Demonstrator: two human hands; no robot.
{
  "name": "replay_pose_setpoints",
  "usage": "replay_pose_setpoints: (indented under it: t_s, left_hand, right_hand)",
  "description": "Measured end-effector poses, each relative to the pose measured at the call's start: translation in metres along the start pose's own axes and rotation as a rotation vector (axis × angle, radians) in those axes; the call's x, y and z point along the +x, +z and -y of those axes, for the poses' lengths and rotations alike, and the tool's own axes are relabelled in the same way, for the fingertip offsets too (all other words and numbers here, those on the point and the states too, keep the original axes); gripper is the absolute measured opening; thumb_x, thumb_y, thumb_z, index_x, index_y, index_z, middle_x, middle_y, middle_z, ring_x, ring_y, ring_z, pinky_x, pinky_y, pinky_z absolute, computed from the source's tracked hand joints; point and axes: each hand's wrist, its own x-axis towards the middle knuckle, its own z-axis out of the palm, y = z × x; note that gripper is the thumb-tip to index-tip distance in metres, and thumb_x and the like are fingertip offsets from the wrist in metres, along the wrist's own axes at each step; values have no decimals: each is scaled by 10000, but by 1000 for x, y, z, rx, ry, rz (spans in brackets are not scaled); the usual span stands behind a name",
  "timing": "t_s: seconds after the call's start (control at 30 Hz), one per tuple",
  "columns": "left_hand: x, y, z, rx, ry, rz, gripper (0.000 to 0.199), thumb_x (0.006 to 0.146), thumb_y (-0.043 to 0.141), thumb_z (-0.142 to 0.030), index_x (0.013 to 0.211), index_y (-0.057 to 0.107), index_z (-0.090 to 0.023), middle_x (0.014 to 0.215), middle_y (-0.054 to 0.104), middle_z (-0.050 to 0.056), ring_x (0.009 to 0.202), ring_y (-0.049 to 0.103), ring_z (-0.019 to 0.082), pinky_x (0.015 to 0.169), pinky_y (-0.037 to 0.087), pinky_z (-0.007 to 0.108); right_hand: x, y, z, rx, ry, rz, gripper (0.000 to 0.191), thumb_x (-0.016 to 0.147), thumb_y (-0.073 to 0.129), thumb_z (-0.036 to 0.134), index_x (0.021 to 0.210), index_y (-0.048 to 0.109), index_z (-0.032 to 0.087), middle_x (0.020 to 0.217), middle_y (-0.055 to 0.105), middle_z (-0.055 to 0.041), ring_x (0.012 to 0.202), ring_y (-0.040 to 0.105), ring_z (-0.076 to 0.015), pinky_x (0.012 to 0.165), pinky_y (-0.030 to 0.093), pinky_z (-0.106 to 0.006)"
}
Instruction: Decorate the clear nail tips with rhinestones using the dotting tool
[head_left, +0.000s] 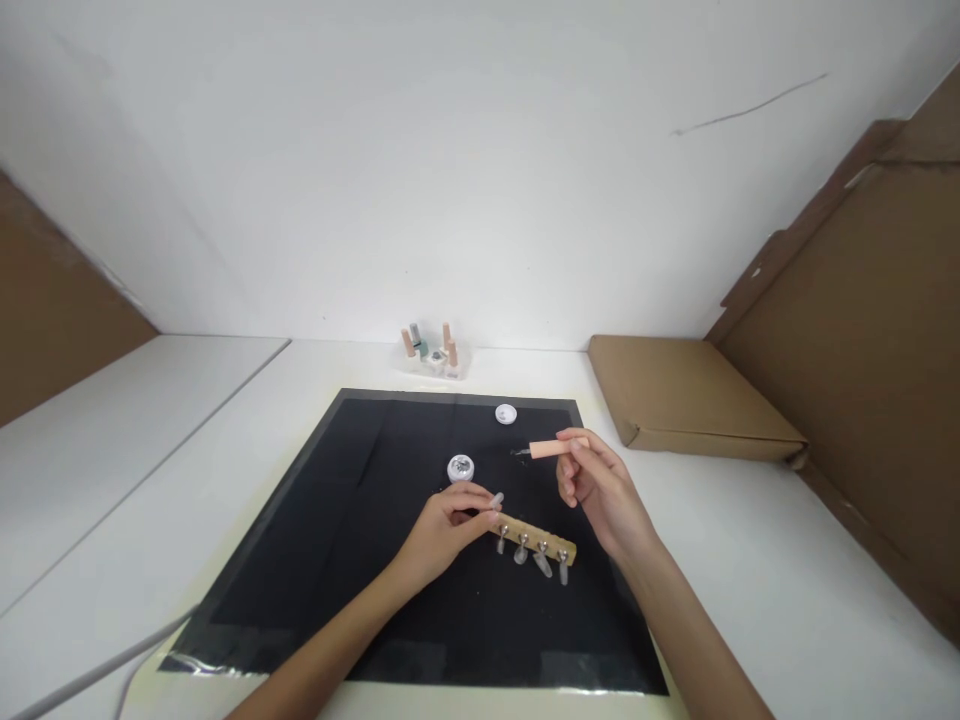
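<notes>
My left hand (450, 525) is closed at the left end of a wooden nail tip stand (534, 537). Several clear nail tips (542, 564) hang off metal mounts along the bar's near side. Another nail tip (496, 500) pokes up between my left thumb and fingers; its mount is hidden. In my right hand (600, 480) I pinch the peach handle of a nail polish brush (549, 449), held level above the mat, bristles facing left. Just beyond my left fingers sits a small white jar (460, 468) with silvery contents. Its likely lid, a round white cap (506, 413), lies farther back.
A black mat (360, 560) covers the middle of the white table (232, 430). Against the wall, a clear tray (459, 372) holds several peach and grey-green bottles. A flat cardboard box (690, 390) lies at right, with cardboard panels at both sides.
</notes>
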Motion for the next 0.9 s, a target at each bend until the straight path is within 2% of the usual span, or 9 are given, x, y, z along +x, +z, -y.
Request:
replay_pose_setpoints:
  t_s: [0.23,0.4,0.57,0.67,0.77,0.9]
  left_hand:
    - [-6,-2,-13,161,67,-50,183,775,673,-321,818,772,-174,891,686,87,801,603,202,691,468,296]
    - [-7,-3,-14,218,78,-27,199,815,618,-309,815,743,-153,879,698,94,786,612,206,665,450,293]
    - [-9,-11,-21,248,64,107,184,830,617,-294,856,745,-165,1024,689,101,829,630,201,635,442,270]
    - [-10,-17,-24,257,58,198,111,792,672,-261,809,753,-187,1106,663,87,928,630,210,730,467,278]
    - [-9,-21,-22,249,54,253,85,782,684,-235,798,752,-187,1086,668,79,930,638,199,805,477,290]
    - [-6,-20,-17,239,49,265,115,797,668,-234,839,756,-175,998,693,79,857,650,185,775,485,281]
  right_hand:
    - [0,-1,0,-8,-6,5,239,760,713,408,861,658,199,537,484,64,434,418,-77,378,341,-179]
    - [0,-2,-1,-3,-14,8,230,769,703,406,865,656,202,537,483,65,434,418,-77,378,338,-178]
    - [0,-4,1,0,-18,9,225,773,701,405,860,658,201,538,485,65,434,418,-71,379,340,-173]
    - [0,-4,2,0,-19,9,236,771,704,411,861,660,197,537,486,64,429,413,-70,379,343,-175]
    - [0,-4,3,2,-19,7,240,769,706,416,861,659,200,536,490,64,428,413,-70,378,342,-174]
    - [-2,-4,4,5,-13,12,237,768,709,413,858,662,199,535,490,64,429,415,-66,380,346,-169]
